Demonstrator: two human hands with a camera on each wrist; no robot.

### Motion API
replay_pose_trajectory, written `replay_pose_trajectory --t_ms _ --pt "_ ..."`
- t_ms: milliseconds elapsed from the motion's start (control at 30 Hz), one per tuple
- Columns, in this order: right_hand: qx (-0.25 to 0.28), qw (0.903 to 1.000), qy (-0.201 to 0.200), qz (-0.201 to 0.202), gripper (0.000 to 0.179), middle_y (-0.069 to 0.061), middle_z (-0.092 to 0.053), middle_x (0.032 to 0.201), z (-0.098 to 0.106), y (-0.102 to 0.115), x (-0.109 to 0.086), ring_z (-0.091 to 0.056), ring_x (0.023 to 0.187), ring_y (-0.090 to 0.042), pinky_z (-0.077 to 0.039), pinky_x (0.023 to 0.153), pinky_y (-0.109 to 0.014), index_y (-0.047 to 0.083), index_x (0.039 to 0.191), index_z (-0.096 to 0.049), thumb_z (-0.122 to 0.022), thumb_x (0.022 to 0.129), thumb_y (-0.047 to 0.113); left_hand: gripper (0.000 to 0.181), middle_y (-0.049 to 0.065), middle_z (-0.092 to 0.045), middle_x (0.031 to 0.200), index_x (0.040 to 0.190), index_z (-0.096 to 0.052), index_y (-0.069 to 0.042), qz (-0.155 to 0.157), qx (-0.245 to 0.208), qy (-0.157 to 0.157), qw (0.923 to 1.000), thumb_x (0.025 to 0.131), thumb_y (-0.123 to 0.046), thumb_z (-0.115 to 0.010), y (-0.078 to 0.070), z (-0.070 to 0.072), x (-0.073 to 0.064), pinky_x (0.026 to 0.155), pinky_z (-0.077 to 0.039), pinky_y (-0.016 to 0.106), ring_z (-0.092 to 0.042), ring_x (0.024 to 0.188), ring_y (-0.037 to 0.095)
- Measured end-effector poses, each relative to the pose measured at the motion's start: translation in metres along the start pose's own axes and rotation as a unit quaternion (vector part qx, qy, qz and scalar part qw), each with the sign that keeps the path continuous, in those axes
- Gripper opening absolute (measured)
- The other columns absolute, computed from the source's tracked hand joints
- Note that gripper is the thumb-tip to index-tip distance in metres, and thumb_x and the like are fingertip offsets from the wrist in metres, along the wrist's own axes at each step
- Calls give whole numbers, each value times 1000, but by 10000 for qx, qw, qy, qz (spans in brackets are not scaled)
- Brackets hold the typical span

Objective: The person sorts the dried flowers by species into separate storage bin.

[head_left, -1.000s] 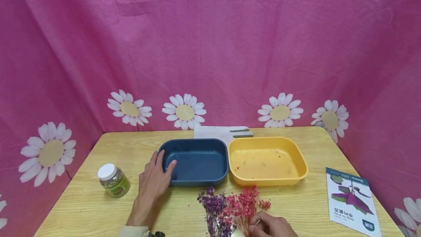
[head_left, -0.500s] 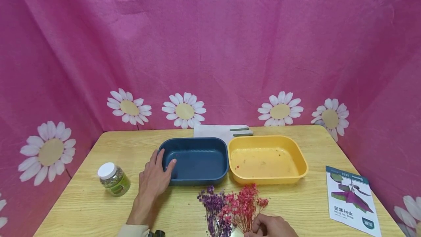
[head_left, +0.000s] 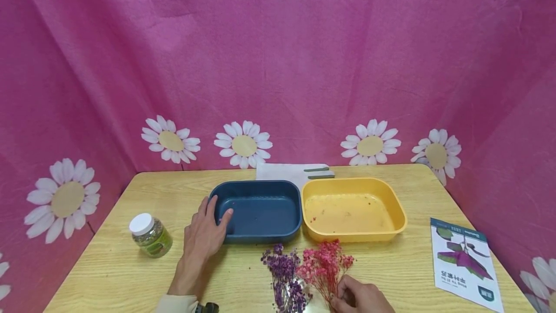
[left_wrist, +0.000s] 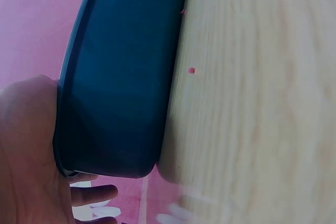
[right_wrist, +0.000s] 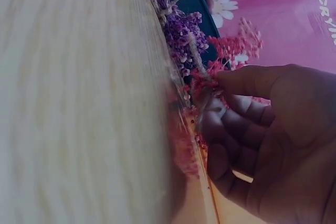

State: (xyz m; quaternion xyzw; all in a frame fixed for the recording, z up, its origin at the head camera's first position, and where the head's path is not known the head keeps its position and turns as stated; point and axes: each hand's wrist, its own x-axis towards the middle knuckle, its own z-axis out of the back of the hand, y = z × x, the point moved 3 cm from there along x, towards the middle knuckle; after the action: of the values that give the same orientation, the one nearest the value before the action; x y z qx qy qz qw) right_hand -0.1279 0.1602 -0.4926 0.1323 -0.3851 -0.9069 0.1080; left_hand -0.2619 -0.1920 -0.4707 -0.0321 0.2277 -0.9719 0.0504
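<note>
My left hand [head_left: 204, 233] rests over the near left corner of a dark blue plastic tub [head_left: 260, 214], its fingers fairly straight along the side and the thumb across the rim. In the left wrist view the palm lies against the tub's wall [left_wrist: 118, 77]. With thumb and fingertips my right hand [head_left: 362, 296] pinches the stems of a bunch of pink dried flowers [head_left: 325, 262]. Twine [right_wrist: 197, 53] shows by the fingertips in the right wrist view. To the left lies a bunch of purple dried flowers [head_left: 282, 274], tied with twine.
A yellow tub [head_left: 354, 214] with small crumbs stands beside the blue one. White gloves [head_left: 282, 172] lie behind them. On the left is a jar [head_left: 152, 238] with a white lid, on the right a printed seed packet [head_left: 466, 267]. A pink curtain [head_left: 278, 62] encloses the table.
The pink bunch has shifted slightly away and to the right, so it overlaps the purple bunch less. My right hand has adjusted its fingers on the stems. The left hand stays put.
</note>
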Motion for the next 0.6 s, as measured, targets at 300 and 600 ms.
replay_pose_trajectory --t_ms 300,600 --pt "585 9983 10 -60 20 12 -54 64 4 1 -3 -44 54 4 -37 51 -17 15 80 -57 -67 89 31 81 16 -18 161 155 -21 -16 4 -13 15 10000 94 -68 -31 0 0 0 105 -29 69 -32 140 43" --pt "1214 9917 381 -163 22 11 -49 57 5 0 -5 -39 46 1 -31 46 -17 13 89 -50 -58 96 32 82 16 -18 161 155 -21 -16 1 -56 36 10000 93 -70 -29 1 0 1 105 -29 68 -31 140 43"
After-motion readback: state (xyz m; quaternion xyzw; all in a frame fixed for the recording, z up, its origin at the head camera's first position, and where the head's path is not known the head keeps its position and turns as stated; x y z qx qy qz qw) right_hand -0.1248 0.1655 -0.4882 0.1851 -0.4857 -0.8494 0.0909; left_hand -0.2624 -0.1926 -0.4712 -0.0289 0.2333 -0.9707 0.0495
